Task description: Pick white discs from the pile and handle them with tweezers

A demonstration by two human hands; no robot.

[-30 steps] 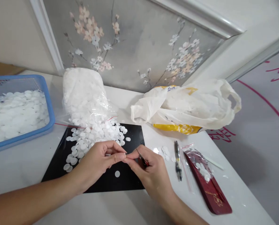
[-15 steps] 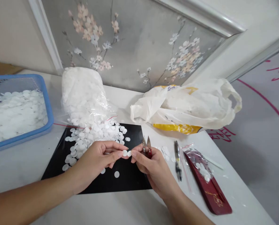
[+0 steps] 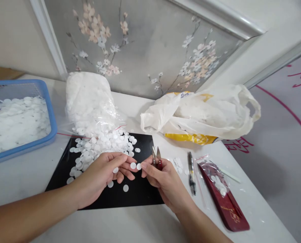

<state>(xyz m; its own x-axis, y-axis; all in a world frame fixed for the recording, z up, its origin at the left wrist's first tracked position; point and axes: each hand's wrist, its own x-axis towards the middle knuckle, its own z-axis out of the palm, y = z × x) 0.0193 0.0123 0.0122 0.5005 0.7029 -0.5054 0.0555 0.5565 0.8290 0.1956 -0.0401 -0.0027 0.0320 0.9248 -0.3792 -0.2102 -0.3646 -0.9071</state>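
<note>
My right hand (image 3: 161, 173) is closed, with thumb and forefinger pinching a small white disc (image 3: 139, 166) by its edge. The same hand also grips red-handled thread snips (image 3: 156, 158), blades pointing up and away. Just left of it, my left hand (image 3: 107, 173) has its fingers stretched out and thumb lifted. Against its fingertips is a second white disc (image 3: 133, 165), and a third white disc (image 3: 115, 170) lies further in on the fingers. Whether the discs are joined I cannot tell. Both hands are over a black mat (image 3: 137, 197), beside a heap of loose white discs (image 3: 97, 145).
A clear bag of discs (image 3: 89, 98) stands behind the heap. At left is a blue basket (image 3: 53, 123) holding more discs. A white carrier bag (image 3: 206, 111) lies at the back right. To the right are a pen (image 3: 191, 173) and a dark red case (image 3: 231, 212).
The left thumb has lifted off and the left fingers have spread. A disc now shows on the left fingers. The two discs between the hands are slightly further apart. The right hand keeps its grip.
</note>
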